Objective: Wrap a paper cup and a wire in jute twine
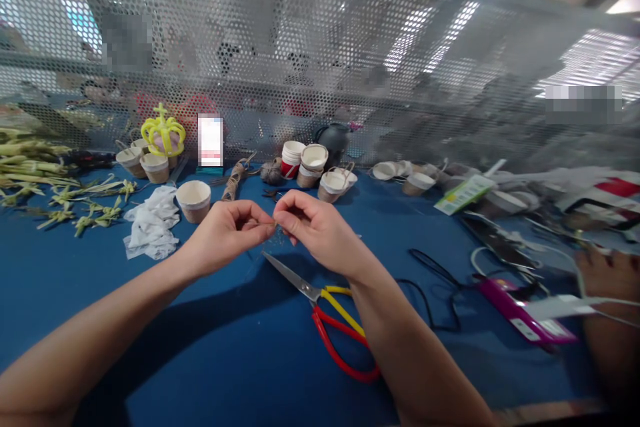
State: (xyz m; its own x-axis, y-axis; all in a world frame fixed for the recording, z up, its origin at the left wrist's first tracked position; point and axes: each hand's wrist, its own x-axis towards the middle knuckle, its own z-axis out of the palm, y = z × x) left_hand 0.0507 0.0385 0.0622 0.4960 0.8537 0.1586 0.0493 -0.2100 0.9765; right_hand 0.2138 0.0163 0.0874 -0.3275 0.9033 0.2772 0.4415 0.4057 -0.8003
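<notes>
My left hand (233,230) and my right hand (320,227) meet fingertip to fingertip above the middle of the blue table (210,347). Both are closed in a pinch on what looks like a thin brown strand of twine (275,223), mostly hidden by the fingers. Below them lies a pair of scissors (305,288), blades pointing up-left, with one red and one yellow handle partly behind my right forearm. Just beyond my left hand is a wound bundle of brown twine (234,181). A white-rimmed paper cup (194,201) wrapped in brown stands left of that hand.
A crumpled white cloth (154,220) and knotted green plant strips (100,210) lie leftward. Several wrapped cups (333,185) line the perforated metal screen (280,27). A lit phone (210,140) stands there. Rightward are a magenta power strip (523,313), cables and another person's hand (607,273).
</notes>
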